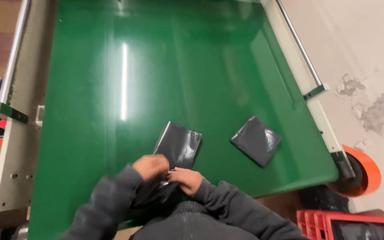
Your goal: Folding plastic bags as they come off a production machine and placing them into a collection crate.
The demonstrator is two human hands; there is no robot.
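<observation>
Green fills most of what you see: a glossy green tabletop [112, 89] with pale metal side rails, running away from you. Your left hand [151, 166] and right hand [184, 180] meet at the near edge, close to your chest, both pinching the near end of a dark grey plastic bag [178, 146]. The fingers of each hand are closed on the film, though motion blur hides exactly how they grip it. The bag lies flat, straight ahead of your hands, its long axis running away from you and leaning a little to the right. The far end rests on the tabletop while the near end is bunched under your fingers. Both hands are about equally close to it; the left sits a touch further forward.

A second folded bag [256, 140] of the same dark plastic lies to the right, well apart from the first and untouched, turned corner-on like a diamond. Your right hand is the nearer one to it.

Off the right end of the tabletop, an orange wheel [364, 171] sits by the frame. Below it, a red crate [316, 218] holds what looks like more dark plastic, only partly in view.
</observation>
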